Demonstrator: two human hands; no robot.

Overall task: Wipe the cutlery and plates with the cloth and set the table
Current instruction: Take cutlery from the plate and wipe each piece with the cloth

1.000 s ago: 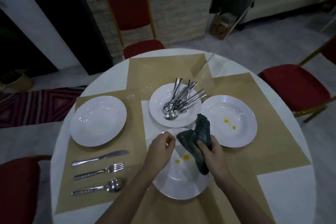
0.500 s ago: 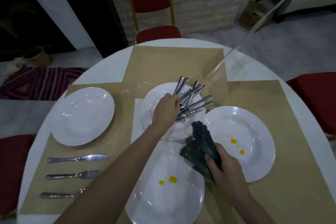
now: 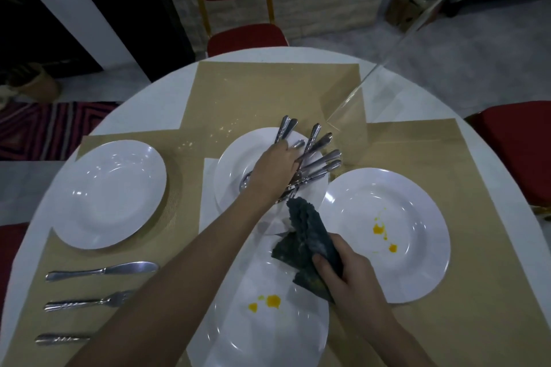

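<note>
My left hand (image 3: 275, 171) reaches over the centre plate (image 3: 232, 158) and its fingers curl onto the handles of the cutlery pile (image 3: 323, 158) lying there. My right hand (image 3: 350, 275) grips a dark crumpled cloth (image 3: 307, 232) above the near plate (image 3: 268, 334), which carries yellow stains. The right plate (image 3: 417, 262) is also spotted with yellow. A clean plate (image 3: 110, 194) sits at the left, with a knife (image 3: 104, 270), a fork (image 3: 86, 302) and a spoon handle (image 3: 59, 338) laid out in front of it.
Tan placemats (image 3: 268, 89) cover the round white table (image 3: 143, 98). A clear angled sheet (image 3: 348, 116) stands behind the cutlery. Red chairs stand at the far side (image 3: 247, 36) and at the right (image 3: 518, 146). A patterned rug (image 3: 44, 128) lies on the floor at left.
My left hand left the near plate's rim, reached forward to the centre plate and settled on the cutlery. The view moved closer. My right hand kept the cloth.
</note>
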